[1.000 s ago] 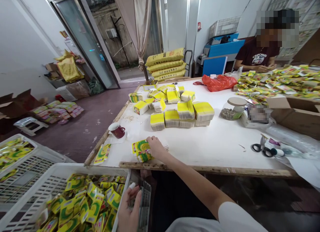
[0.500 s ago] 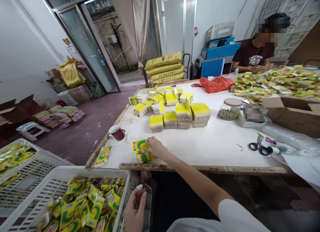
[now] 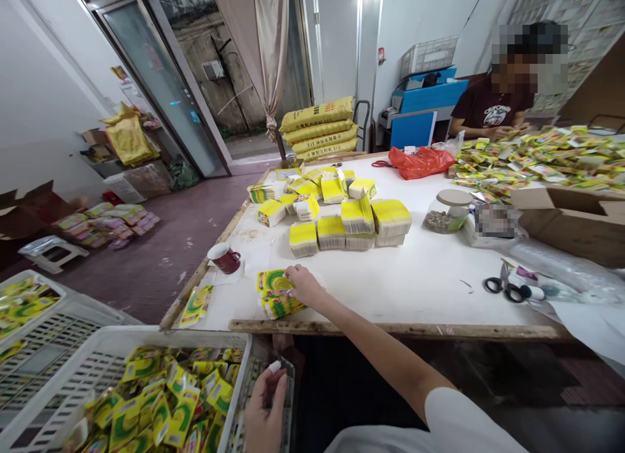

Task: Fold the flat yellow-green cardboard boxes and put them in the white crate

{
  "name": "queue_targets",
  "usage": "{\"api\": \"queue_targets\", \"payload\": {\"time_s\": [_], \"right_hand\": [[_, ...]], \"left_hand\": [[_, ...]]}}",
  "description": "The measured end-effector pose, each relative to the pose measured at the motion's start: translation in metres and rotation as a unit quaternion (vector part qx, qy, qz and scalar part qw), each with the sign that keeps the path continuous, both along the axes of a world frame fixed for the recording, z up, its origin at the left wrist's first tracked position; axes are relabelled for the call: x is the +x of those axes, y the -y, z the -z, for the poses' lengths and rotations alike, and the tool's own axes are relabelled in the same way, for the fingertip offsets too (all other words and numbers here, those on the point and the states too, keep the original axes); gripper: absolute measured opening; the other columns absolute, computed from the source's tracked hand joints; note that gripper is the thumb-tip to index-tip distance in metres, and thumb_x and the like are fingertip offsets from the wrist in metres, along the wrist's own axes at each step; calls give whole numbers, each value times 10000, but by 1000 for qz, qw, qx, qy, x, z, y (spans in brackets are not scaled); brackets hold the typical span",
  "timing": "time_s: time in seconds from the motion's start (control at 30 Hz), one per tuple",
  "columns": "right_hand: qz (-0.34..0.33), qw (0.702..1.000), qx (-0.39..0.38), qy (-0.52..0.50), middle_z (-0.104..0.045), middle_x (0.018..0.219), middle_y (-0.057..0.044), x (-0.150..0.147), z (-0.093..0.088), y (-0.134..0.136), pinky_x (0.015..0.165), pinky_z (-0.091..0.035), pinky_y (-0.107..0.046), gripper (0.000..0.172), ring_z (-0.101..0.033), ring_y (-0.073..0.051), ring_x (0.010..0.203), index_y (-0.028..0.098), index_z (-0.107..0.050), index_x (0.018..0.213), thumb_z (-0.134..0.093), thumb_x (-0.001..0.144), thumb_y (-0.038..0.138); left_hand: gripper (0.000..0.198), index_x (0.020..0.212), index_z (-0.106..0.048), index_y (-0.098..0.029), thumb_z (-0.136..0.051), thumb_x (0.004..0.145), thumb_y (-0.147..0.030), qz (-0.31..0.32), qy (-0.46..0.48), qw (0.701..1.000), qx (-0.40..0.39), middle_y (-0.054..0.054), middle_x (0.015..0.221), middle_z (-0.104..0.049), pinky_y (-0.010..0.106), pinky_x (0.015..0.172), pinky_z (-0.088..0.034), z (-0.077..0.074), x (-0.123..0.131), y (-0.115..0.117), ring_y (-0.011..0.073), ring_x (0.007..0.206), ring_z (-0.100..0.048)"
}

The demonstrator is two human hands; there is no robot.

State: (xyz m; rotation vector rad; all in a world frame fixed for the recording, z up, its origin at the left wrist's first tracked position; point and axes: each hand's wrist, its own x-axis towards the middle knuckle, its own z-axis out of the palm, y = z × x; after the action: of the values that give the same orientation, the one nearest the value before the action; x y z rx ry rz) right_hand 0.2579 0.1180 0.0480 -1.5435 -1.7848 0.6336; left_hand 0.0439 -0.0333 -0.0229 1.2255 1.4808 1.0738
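Near the table's front edge: packet stack [image 3: 276, 308], yellow and green, lying on the white table [image 3: 415, 284] just behind the wooden edge strip, slightly fanned.
Right hand [image 3: 303, 287]: on the stack's right part, fingertips touching the printed faces; whether the fingers are closed around any packets can't be judged from this angle.
Left hand [image 3: 266, 407]: below table level, just beside the white crate [image 3: 180, 337], fingers loosely curled; white bit at one fingertip, covering or held scrap unclear, so grip undetermined.
Change over the last second: left hand shifted slightly away from the crate rim, toward the lap; right hand and stack about where they were.
Reading: handling seems centred on the stack, with the left hand playing no part there at present.
Crate packets [image 3: 161, 414]: loose, jumbled, same yellow and green.
Left table corner: flat packets [image 3: 196, 304], apart from the stack; mug [image 3: 223, 259] behind them.
Mid-table: yellow-topped bundles [image 3: 331, 233], in rows and piles beyond the right hand.
Far right: co-worker [image 3: 493, 108] seated behind a packet heap [image 3: 547, 155]; scissors [image 3: 512, 293] lie nearer.
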Motion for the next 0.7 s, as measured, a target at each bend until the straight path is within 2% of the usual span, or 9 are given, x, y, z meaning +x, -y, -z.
{"api": "queue_targets", "payload": {"time_s": [0.2,0.33,0.43,0.47,0.5,0.53,0.6,0.67,0.7], "right_hand": [[20,995,-20,-98,-577,923,14,4,-4,-2,739,-483,-267,421,-593,-115,714,196,-527,1031,-617,693,-38],[16,987,-16,-160,-587,871,30,3,-18,18,671,-488,-239,403,-594,-108,681,198,-520,1049,-626,704,17],[-53,981,-22,-186,-610,796,63,-8,-25,52,626,-479,-196,420,-606,-99,666,219,-555,991,-614,655,-25],[-96,976,-31,-192,-619,770,72,-13,-25,65,604,-469,-179,429,-606,-94,649,221,-571,953,-617,621,-46],[-172,962,-55,-204,-621,765,69,-18,-24,78,589,-458,-171,436,-602,-93,644,218,-580,952,-624,612,-52],[-197,954,-70,-215,-607,758,68,-23,-21,90,574,-442,-166,429,-587,-92,639,214,-583,935,-633,602,-53],[-156,954,-97,-239,-593,756,65,-31,-15,111,556,-414,-170,414,-550,-93,630,208,-565,915,-673,598,-35],[-92,962,-108,-234,-578,751,64,-37,-10,126,542,-381,-185,408,-512,-100,622,211,-540,888,-722,588,4],[-81,966,-111,-219,-569,743,65,-40,-7,131,538,-366,-195,411,-498,-105,617,215,-530,876,-737,579,22]], "left_hand": [[613,1037,-679,-164,-770,646,-628,3,22,1000,-12,115,1000,-773,433,956,-550,2,0,-1,294,995,-715],[643,1109,-643,-172,-784,664,-614,-8,101,995,-4,122,1035,-759,404,882,-578,-10,10,-9,274,940,-725],[802,1229,-591,-213,-741,628,-722,-35,202,977,60,129,1141,-727,421,827,-596,-28,27,-20,305,979,-714],[837,1254,-583,-221,-699,630,-766,-62,223,970,76,124,1151,-724,432,834,-597,-35,33,-22,321,1016,-702],[840,1264,-586,-219,-650,652,-790,-94,231,965,83,116,1138,-728,441,851,-594,-41,39,-24,332,1049,-690],[813,1262,-596,-208,-607,690,-786,-124,225,963,86,109,1107,-737,447,870,-590,-46,43,-25,338,1067,-681],[714,1266,-605,-176,-565,778,-695,-165,181,964,101,101,1072,-745,449,910,-576,-54,49,-25,341,1097,-666],[648,1279,-597,-150,-577,807,-594,-193,127,962,147,103,1083,-742,448,935,-562,-58,51,-23,346,1124,-650],[634,1280,-595,-146,-576,808,-568,-213,106,956,171,102,1085,-741,448,930,-563,-59,51,-22,348,1123,-649]]}}
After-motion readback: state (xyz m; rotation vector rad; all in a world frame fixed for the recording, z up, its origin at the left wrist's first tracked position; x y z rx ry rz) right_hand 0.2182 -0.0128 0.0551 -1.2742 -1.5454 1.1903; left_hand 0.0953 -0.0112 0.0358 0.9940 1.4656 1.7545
